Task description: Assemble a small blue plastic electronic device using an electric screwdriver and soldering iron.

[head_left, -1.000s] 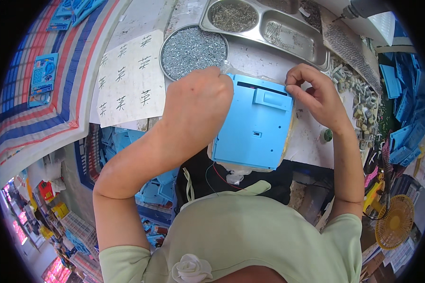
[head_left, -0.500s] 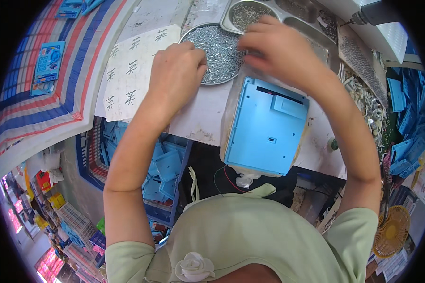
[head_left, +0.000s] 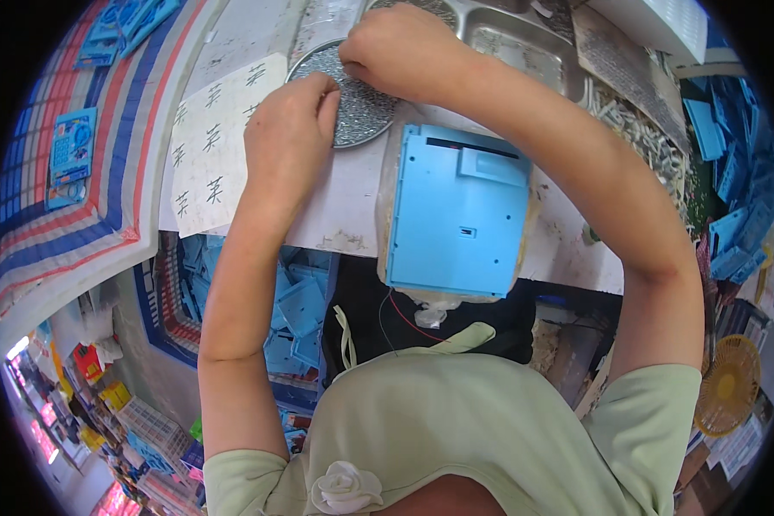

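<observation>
Dish of small screws has the right hand over its far-right side and the left hand at its left rim, both with fingers curled; whether either grips a screw cannot be told. A blue panel lies near-right of the dish, long axis running near to far, closer to the right hand.

The person's left forearm reaches up and forward, its elbow slightly bent. The left hand is back upward, fingers curled inward, thumb close beside them. The right forearm slants leftward across the front from a strongly bent elbow. The right hand, loosely fisted, sits near the left, slightly farther out; both sets of fingertips are partly hidden.
</observation>
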Available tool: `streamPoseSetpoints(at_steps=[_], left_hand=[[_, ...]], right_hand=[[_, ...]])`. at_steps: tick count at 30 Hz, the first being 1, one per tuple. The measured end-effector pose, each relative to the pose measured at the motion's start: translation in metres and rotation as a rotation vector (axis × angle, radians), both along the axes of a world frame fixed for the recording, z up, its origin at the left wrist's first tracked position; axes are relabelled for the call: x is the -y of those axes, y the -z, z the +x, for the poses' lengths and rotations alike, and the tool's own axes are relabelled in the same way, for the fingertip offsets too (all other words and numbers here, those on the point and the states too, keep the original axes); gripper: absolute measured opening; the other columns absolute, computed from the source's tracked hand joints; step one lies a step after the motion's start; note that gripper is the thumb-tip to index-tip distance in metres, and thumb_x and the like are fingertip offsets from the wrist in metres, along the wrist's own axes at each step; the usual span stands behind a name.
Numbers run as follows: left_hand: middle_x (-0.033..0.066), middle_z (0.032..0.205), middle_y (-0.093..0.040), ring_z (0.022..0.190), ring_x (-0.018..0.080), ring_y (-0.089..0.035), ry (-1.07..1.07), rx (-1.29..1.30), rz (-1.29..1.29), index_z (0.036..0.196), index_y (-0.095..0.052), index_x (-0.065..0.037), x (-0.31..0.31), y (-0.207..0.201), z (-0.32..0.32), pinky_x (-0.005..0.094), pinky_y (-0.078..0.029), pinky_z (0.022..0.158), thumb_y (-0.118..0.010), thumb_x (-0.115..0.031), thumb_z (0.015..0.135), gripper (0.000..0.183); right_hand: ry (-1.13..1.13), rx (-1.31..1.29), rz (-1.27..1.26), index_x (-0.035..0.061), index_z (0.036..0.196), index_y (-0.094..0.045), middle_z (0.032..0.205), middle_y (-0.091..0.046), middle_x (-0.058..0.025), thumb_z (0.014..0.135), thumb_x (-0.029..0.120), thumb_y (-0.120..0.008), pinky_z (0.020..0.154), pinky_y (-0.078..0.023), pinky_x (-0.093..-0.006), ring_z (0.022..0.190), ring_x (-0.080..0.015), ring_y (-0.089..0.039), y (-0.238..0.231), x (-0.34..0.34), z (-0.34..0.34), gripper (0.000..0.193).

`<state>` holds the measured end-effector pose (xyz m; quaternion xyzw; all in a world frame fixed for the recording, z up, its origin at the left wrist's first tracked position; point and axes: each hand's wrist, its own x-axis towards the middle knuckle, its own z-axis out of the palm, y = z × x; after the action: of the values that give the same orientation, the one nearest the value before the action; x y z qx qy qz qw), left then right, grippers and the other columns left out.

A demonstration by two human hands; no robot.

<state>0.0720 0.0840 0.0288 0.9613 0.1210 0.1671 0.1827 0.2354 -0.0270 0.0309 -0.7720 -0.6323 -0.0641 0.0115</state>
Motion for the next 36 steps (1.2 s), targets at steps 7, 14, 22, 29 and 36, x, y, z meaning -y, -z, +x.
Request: streamPoseSetpoints(at_steps=[7, 14, 22, 29, 36], left_hand=[[0.0172, 0.084, -0.068, 0.082, 0.0385, -0.065, -0.012, -0.106, -0.009, 0.091, -0.067, -0.002, -0.006, 0.003, 0.002, 0.0472, -0.050, 0.074, -0.066, -0.023, 0.093, 0.022], [0.0093, 0.081, -0.066, 0.068, 0.0213, -0.061, 0.390, -0.135, -0.483, 0.090, -0.070, -0.002, 0.050, -0.037, -0.046, 0.0333, -0.050, 0.066, -0.074, -0.007, 0.086, 0.008], [0.0035, 0.090, -0.067, 0.073, 0.0234, -0.060, 0.644, 0.141, -0.332, 0.096, -0.073, -0.008, 0.112, -0.020, -0.057, 0.0351, -0.047, 0.064, -0.080, -0.010, 0.078, 0.020], [-0.0001, 0.095, -0.063, 0.072, 0.0179, -0.055, 0.773, 0.132, -0.120, 0.099, -0.072, -0.010, 0.122, -0.011, -0.052, 0.0346, -0.040, 0.061, -0.082, -0.018, 0.075, 0.027], [0.0010, 0.100, -0.065, 0.075, 0.0184, -0.057, 0.790, 0.089, -0.094, 0.104, -0.072, -0.009, 0.118, -0.013, -0.060, 0.0338, -0.042, 0.062, -0.082, -0.019, 0.075, 0.032]], right_hand=[[0.065, -0.415, 0.456, 0.0022, 0.090, -0.063, 0.082, -0.062, -0.0141, 0.095, 0.020, -0.066, 0.078, -0.048, -0.0443, 0.082, -0.0341, -0.060, -0.044, 0.106, -0.032, 0.019], [0.233, -0.548, 0.476, 0.0063, 0.087, -0.058, 0.081, -0.057, -0.0078, 0.084, 0.013, -0.074, 0.070, -0.039, -0.0414, 0.076, -0.0313, -0.050, -0.018, 0.201, -0.105, 0.018], [0.407, -0.853, 0.587, 0.0073, 0.091, -0.075, 0.080, -0.062, -0.0039, 0.075, 0.007, -0.082, 0.074, -0.044, -0.0320, 0.079, -0.0208, -0.053, 0.000, 0.209, -0.113, 0.018], [0.516, -1.166, 0.574, 0.0053, 0.097, -0.075, 0.083, -0.058, -0.0015, 0.076, 0.006, -0.082, 0.074, -0.042, -0.0282, 0.080, -0.0148, -0.050, 0.000, 0.211, -0.111, 0.022], [0.470, -1.064, 0.551, 0.0043, 0.101, -0.075, 0.082, -0.057, -0.0013, 0.078, 0.007, -0.081, 0.072, -0.043, -0.0269, 0.077, -0.0131, -0.050, -0.013, 0.216, -0.100, 0.023]])
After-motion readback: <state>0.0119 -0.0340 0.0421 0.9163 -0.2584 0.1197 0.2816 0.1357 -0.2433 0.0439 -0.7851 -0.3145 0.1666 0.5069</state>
